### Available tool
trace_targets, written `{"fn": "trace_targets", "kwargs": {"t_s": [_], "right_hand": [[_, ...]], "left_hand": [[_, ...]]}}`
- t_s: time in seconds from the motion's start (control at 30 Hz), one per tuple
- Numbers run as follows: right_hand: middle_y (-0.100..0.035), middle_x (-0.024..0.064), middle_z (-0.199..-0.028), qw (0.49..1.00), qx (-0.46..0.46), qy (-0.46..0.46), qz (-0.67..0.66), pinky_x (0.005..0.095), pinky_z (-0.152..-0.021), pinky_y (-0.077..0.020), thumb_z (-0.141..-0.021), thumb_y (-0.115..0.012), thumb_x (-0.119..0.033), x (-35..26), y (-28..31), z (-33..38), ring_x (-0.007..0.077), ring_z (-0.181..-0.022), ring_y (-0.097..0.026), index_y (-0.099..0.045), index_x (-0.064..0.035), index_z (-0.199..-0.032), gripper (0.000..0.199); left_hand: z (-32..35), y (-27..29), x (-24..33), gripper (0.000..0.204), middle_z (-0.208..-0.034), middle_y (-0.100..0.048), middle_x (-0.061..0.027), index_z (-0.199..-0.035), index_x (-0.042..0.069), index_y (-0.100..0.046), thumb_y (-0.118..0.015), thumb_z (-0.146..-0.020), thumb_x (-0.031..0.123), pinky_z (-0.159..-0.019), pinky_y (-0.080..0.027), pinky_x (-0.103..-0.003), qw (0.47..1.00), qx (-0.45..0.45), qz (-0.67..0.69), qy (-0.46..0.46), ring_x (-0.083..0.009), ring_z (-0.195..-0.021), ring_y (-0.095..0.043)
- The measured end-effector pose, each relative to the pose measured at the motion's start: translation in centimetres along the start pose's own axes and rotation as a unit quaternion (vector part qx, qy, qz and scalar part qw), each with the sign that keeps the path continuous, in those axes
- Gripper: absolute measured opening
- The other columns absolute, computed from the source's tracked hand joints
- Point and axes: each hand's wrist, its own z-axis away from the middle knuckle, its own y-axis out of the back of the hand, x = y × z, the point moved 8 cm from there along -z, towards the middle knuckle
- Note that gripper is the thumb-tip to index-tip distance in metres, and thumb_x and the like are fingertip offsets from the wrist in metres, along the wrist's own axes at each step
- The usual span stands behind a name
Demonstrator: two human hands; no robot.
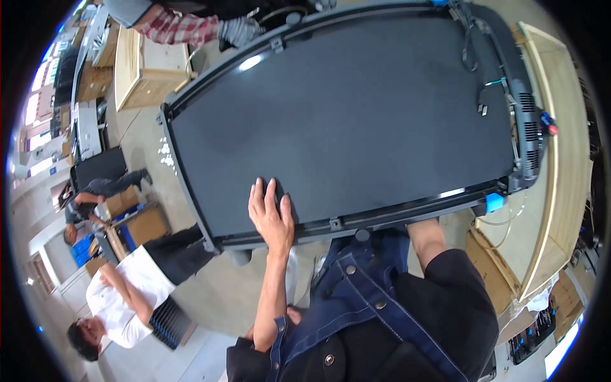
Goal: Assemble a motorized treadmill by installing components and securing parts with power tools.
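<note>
A large black flat deck (356, 127) with a dark metal frame, which looks like the underside or belt of a treadmill, lies before me. My left hand (272, 215) rests flat on its near side, left of the middle, fingers stretched out and holding nothing. My right forearm (426, 237) reaches under the near frame rail (394, 221), which hides that hand. At the right end sit a vented grey housing (528, 127) and a loose cable with white connectors (482, 108). A blue piece (494, 202) covers the near right corner.
Across the deck, a co-worker's gloved hand (240, 30) is at the far rail. Wooden crates stand at the right (554, 159) and far left (153, 70). At the left, a person in a white shirt (130, 293) is close to the deck's corner; another person (89, 200) is by cardboard boxes (146, 228).
</note>
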Motion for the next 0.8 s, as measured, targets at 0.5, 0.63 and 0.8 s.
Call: {"fn": "trace_targets", "kwargs": {"t_s": [0.5, 0.63, 0.8], "right_hand": [[-0.074, 0.0170, -0.092, 0.930, 0.004, 0.122, 0.346, 0.0376, -0.081, -0.0566, -0.088, -0.067, -0.013, -3.3, -7.2, 12.6, 0.0256, -0.087, -0.073, -0.072, -0.0016, -0.108, 0.024], [-0.072, 0.0160, -0.113, 0.926, 0.131, 0.269, 0.230, 0.0367, -0.076, -0.0574, -0.093, -0.066, -0.010, -12.6, -8.6, 18.4, 0.0249, -0.084, -0.073, -0.065, -0.0048, -0.124, 0.031], [-0.073, 0.0155, -0.098, 0.848, 0.357, 0.254, 0.298, 0.0386, -0.068, -0.0555, -0.094, -0.066, -0.009, -14.6, -4.2, 22.8, 0.0249, -0.070, -0.070, -0.040, -0.0129, -0.151, 0.063]], "left_hand": [[1.9, 1.8, -1.9, 0.040, -0.150, -0.051, -0.0152, -0.135, 0.011, -0.062, -0.067, -0.096, 0.020, -0.119, -0.029, -0.049, 0.992, 0.080, 0.088, -0.034, -0.0348, -0.142, -0.043], [2.0, 2.4, -1.8, 0.040, -0.150, -0.051, -0.0160, -0.133, 0.009, -0.062, -0.067, -0.096, 0.022, -0.118, -0.029, -0.050, 0.988, 0.097, 0.107, -0.049, -0.0353, -0.143, -0.042], [2.2, 1.8, -2.5, 0.040, -0.150, -0.051, -0.0163, -0.133, 0.009, -0.062, -0.066, -0.096, 0.022, -0.119, -0.029, -0.050, 0.984, 0.101, 0.135, -0.060, -0.0355, -0.143, -0.042]]}}
